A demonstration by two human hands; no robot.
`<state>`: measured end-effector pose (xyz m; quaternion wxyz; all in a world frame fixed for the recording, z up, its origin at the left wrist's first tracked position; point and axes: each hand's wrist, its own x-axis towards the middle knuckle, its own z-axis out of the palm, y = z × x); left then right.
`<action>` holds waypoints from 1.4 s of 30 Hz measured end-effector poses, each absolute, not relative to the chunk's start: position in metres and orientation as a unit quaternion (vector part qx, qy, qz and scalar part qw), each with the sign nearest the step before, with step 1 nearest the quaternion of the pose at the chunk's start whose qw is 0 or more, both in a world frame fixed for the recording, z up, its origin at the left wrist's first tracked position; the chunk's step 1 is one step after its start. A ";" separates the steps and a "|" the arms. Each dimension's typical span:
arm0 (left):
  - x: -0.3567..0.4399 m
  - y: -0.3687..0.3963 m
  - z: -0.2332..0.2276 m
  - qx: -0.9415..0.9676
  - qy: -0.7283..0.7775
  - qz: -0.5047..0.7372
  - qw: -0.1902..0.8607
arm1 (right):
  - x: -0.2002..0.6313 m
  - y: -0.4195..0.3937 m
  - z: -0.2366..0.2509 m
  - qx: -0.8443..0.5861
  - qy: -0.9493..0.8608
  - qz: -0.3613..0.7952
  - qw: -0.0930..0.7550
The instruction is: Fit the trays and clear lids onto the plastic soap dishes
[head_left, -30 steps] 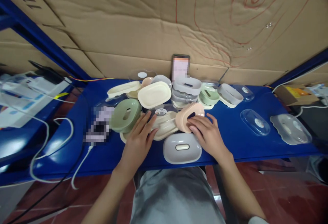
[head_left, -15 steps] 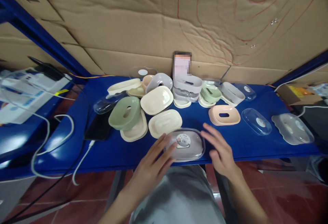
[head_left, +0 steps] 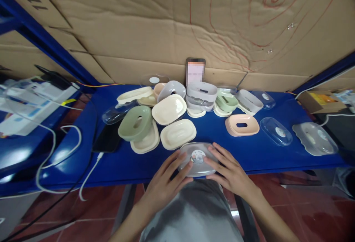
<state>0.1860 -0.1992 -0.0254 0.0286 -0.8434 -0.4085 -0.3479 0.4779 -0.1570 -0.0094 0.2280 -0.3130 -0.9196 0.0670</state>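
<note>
A lidded soap box [head_left: 198, 171] with a clear top and a round white sticker lies at the table's front edge, close to my body. My left hand [head_left: 168, 177] grips its left side, fingers across the lid. From the right, my right hand [head_left: 229, 170] grips the other side, its fingertips on the lid near the sticker. The underside of the box is hidden. Just behind it is a cream oval tray [head_left: 178, 134]. A peach slotted soap dish [head_left: 242, 125] sits further right, and a green slotted dish [head_left: 135, 123] rests on a cream tray [head_left: 145, 143] to the left.
Several grey, green and cream dish parts [head_left: 202, 92] crowd the table's back. Clear lids [head_left: 276, 131] lie at the right, beside a wavy-edged clear piece [head_left: 314, 138]. A phone [head_left: 195, 72] leans on the cardboard [head_left: 138, 31]. A black device [head_left: 106, 138] with a white cable lies left.
My right hand has moved left and down onto the soap box's lid and side. The box has shifted slightly toward me. My left hand stays on its left side.
</note>
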 end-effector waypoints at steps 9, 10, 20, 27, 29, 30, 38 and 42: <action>0.186 -0.201 -0.028 -0.842 -0.407 -0.351 0.054 | 0.481 -0.157 -0.011 -0.304 -0.927 0.075 0.205; 0.187 -0.201 -0.027 -0.841 -0.408 -0.351 0.049 | 0.481 -0.157 -0.012 -0.312 -0.925 0.083 0.200; 0.187 -0.202 -0.033 -0.817 -0.456 -0.352 -0.019 | 0.496 -0.151 -0.008 -0.352 -0.893 0.040 0.279; 0.190 -0.199 -0.029 -0.821 -0.458 -0.341 -0.010 | 0.660 -0.071 0.048 -0.656 -0.650 -0.221 0.313; 0.191 -0.198 -0.028 -0.823 -0.456 -0.339 -0.004 | 0.705 -0.038 0.055 -0.754 -0.577 -0.200 0.241; 0.191 -0.197 -0.028 -0.823 -0.457 -0.339 -0.003 | 0.721 -0.023 0.055 -0.780 -0.560 -0.178 0.215; 0.193 -0.196 -0.025 -0.822 -0.460 -0.335 -0.015 | 0.731 0.029 0.024 -0.796 -0.552 -0.138 0.208; 0.193 -0.196 -0.026 -0.827 -0.454 -0.331 -0.013 | 0.710 0.019 0.015 -0.769 -0.576 -0.148 0.232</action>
